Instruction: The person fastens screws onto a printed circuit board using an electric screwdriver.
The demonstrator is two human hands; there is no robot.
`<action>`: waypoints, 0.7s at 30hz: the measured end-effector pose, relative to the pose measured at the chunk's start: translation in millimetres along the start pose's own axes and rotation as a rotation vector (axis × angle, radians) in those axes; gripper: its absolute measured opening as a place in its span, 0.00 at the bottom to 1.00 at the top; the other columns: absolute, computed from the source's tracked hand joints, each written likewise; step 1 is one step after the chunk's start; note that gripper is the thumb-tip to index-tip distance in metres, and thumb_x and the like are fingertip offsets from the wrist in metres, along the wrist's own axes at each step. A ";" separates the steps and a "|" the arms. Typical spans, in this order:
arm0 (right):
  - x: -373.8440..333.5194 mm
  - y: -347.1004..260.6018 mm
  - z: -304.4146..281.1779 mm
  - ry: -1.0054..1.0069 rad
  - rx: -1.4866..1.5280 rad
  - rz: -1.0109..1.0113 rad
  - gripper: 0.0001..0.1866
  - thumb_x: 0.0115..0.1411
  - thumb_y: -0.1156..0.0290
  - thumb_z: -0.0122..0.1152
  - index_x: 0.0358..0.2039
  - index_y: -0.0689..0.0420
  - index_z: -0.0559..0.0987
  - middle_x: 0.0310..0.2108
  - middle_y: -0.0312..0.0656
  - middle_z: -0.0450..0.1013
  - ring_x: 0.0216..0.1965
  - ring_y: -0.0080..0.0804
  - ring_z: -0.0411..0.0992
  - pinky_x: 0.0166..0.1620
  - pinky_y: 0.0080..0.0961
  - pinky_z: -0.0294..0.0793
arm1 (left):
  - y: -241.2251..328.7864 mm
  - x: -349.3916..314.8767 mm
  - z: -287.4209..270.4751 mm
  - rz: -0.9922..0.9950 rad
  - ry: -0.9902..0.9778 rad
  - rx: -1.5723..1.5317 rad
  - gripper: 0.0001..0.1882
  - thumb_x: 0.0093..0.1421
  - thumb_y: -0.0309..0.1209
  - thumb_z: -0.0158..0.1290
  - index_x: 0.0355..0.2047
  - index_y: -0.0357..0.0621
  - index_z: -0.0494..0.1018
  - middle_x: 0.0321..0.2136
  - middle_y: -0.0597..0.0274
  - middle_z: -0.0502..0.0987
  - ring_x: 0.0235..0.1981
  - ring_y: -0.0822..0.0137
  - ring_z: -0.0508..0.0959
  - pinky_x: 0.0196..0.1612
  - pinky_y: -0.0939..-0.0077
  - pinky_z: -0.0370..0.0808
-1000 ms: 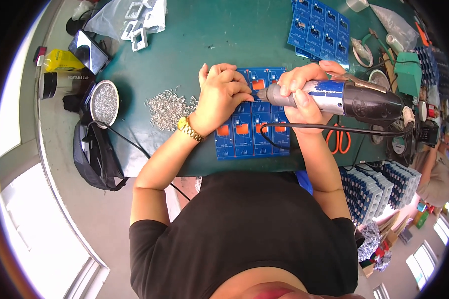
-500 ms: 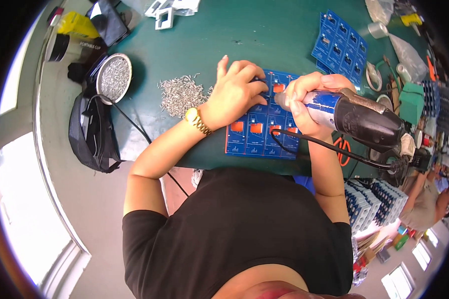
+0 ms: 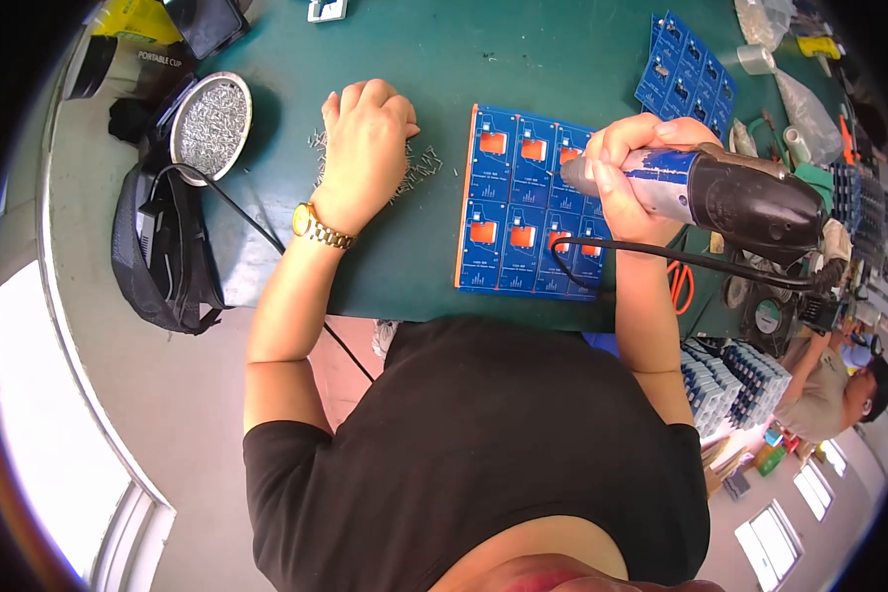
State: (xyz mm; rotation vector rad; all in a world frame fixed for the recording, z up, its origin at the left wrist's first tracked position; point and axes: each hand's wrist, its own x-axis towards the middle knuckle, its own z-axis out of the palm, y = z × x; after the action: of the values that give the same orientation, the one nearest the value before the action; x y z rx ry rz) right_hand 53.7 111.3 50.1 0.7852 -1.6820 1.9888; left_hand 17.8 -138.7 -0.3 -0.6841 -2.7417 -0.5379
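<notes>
Now | right hand (image 3: 633,178) gripping corded blue-and-black electric screwdriver (image 3: 720,192), seemingly heavy, stiff | left hand (image 3: 365,148) pinching loose small metal screws (image 3: 419,163), probably.

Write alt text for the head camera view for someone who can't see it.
A person at a green table holds a corded electric screwdriver in the right hand, its tip over a panel of blue circuit boards. The left hand rests on a pile of small screws, with a round dish of screws farther left.
</notes>
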 end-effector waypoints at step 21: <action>-34.7 -31.8 -12.9 0.148 0.051 -0.019 0.33 0.54 0.78 0.57 0.60 0.45 0.61 0.31 0.40 0.69 0.30 0.34 0.70 0.42 0.41 0.71 | 77.7 -5.0 4.0 0.404 -0.315 -0.264 0.34 0.46 0.51 0.61 0.53 0.53 0.72 0.54 0.59 0.65 0.58 0.55 0.62 0.59 0.41 0.56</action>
State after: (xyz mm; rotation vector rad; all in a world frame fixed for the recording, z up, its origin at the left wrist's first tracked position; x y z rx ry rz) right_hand 98.3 131.3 49.6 0.6511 -1.5396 2.0311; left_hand 59.9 -75.3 16.8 -1.4587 -2.7111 -0.7532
